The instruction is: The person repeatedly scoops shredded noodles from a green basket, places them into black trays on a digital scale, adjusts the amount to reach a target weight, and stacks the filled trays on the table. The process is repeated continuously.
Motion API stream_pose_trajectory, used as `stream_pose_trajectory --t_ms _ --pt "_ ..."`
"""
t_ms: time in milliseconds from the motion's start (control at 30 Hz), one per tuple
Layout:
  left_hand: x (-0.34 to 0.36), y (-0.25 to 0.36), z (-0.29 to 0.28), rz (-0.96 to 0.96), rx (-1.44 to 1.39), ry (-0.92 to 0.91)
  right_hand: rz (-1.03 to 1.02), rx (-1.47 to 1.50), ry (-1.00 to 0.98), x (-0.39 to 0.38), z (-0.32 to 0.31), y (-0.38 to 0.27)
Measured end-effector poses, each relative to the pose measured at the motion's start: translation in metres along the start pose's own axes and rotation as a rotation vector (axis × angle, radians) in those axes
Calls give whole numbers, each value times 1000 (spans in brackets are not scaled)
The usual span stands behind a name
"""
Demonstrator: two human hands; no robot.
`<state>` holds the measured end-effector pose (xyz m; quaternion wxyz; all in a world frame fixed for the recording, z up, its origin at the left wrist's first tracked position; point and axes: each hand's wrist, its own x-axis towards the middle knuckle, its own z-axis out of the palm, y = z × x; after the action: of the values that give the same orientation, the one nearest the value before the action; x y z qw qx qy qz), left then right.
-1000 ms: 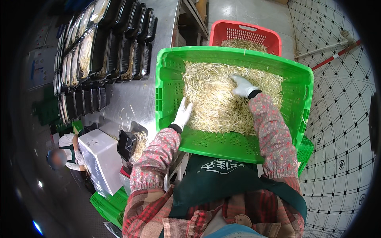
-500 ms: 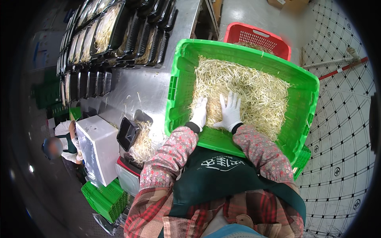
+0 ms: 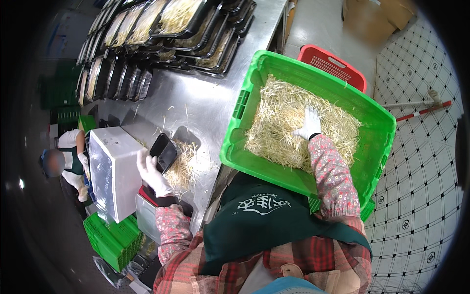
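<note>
Bare metal of a worktable (image 3: 196,98) spreads to the left of the green crate (image 3: 235,139), with stacked filled trays (image 3: 178,17) towards its far end, up and left of the crate. Behind the crate's far side stands a red basket (image 3: 338,68); well off to its left are a white foam box (image 3: 125,171) and, past that, a co-worker (image 3: 73,157). Pale, thin sprouts (image 3: 279,112) lie in a broad mass inside the crate, and the right hand (image 3: 309,125), white-gloved, rests on them with its fingers stretched out and the thumb apart, closed on nothing that shows. Left of the crate, the left hand (image 3: 152,174), gloved too, is right beside an empty black tray (image 3: 165,153); its fingers are parted, and whether they touch the rim I cannot tell. Next to that tray, between it and the crate, is a loose heap of sprouts (image 3: 182,169). As I judge it, the sprouts should be light, springy and easily snapped, perhaps damp and a little slick, and likely to tangle and trail strands; a loose scoop from underneath with cupped fingers would suit them better than a hard pinch. The tray looks thin, light and smooth, apt to flex if squeezed, so its rim seems the best hold.
</note>
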<state>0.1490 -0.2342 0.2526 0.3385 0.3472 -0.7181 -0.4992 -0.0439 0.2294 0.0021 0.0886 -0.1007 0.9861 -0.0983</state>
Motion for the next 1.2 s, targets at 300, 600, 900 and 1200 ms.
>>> stream_pose_trajectory --t_ms 300,600,900,1200 --pt "0 -159 -131 -193 114 397 -53 54 -85 -68 -32 -48" --pt "-18 -215 -125 -584 -188 360 -5 115 -226 -35 -24 -37" --pt "-34 -161 -70 -286 -60 653 -6 385 -245 -42 -70 -5" --pt "-79 -14 -32 124 -107 583 -474 149 30 -29 -168 -104"
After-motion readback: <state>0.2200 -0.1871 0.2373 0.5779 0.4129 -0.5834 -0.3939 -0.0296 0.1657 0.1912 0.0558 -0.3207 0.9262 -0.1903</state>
